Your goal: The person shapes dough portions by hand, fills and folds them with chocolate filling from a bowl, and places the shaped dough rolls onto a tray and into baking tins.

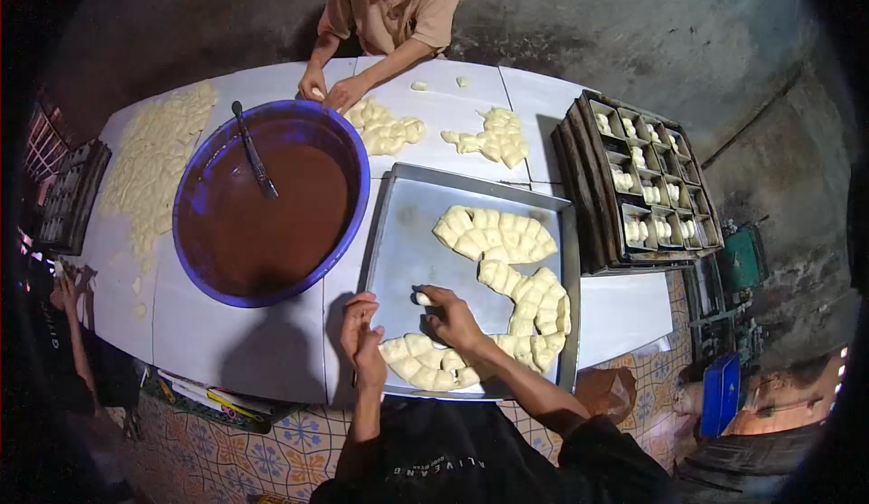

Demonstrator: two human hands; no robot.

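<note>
A large metal tray (425,198) lies in front of me, with rows of pale, cut dough pieces (496,234) curving along its right and near sides. My right hand (453,321) is over the tray, pinching a small dough piece (423,298) between thumb and fingers. At the tray's left edge is my left hand (364,339), its fingers curled in; what they hold, if anything, is hidden. More dough pieces (425,366) lie just right of that hand, inside the tray.
A blue basin (362,173) of brown liquid, with a dark-handled utensil (253,151), stands on the left. Dough pieces (167,142) spread beyond it. Stacked baking moulds (634,178) holding dough stand right. Across the table, a person's hands (339,95) handle dough; another person (72,323) is far left.
</note>
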